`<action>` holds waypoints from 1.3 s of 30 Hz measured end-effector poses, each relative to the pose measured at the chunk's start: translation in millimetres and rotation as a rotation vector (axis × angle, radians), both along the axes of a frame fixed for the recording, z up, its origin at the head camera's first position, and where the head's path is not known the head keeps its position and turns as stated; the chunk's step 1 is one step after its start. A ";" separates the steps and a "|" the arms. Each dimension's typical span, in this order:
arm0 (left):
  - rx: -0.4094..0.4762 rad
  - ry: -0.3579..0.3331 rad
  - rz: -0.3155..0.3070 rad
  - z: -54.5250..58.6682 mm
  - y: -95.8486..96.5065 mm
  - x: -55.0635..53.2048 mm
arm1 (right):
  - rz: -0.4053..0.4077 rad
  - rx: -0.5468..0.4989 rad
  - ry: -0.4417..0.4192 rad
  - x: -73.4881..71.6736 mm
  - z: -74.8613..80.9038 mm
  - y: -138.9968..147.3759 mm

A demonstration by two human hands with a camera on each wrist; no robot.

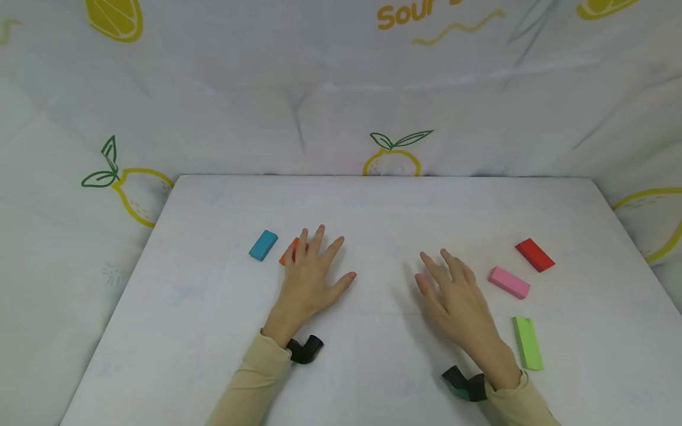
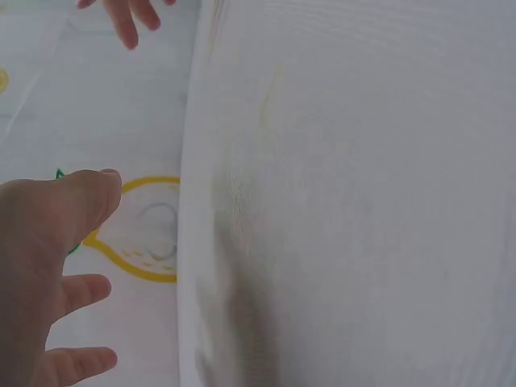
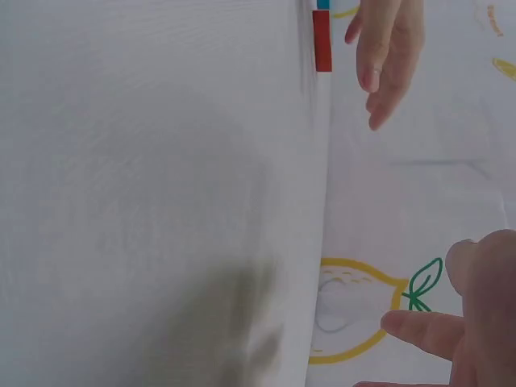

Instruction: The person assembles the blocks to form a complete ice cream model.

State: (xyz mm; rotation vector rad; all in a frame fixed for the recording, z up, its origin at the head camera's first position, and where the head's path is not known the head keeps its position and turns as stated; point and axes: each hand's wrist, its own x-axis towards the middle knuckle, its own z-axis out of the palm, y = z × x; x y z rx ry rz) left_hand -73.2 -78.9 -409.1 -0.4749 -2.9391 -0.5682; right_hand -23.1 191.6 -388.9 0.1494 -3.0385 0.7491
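My left hand [image 1: 306,281] is spread with its fingers apart, holding nothing, and partly covers an orange block [image 1: 284,258] from the head camera. In the right wrist view that orange block [image 3: 322,40] shows on the tabletop, with the hand apart from it. Just left of it lies a blue block [image 1: 263,245]. My right hand [image 1: 458,299] hovers above the table with loosely extended fingers and nothing in them. Nearest to this hand, on its right, are a pink block [image 1: 509,282] and a lime green block [image 1: 528,343]. A red block [image 1: 535,255] lies farther right.
A white-covered table [image 1: 373,367] spreads beneath both hands. Behind it hangs a pale cloth [image 1: 224,106] printed with lemons, meeting the table's back edge. Black bands [image 1: 305,350] with protruding pieces sit at both wrists.
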 end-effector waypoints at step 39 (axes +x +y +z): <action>0.148 0.019 0.213 -4.2 -58.2 -14.3 | -0.537 0.090 -0.314 69.8 -8.5 131.1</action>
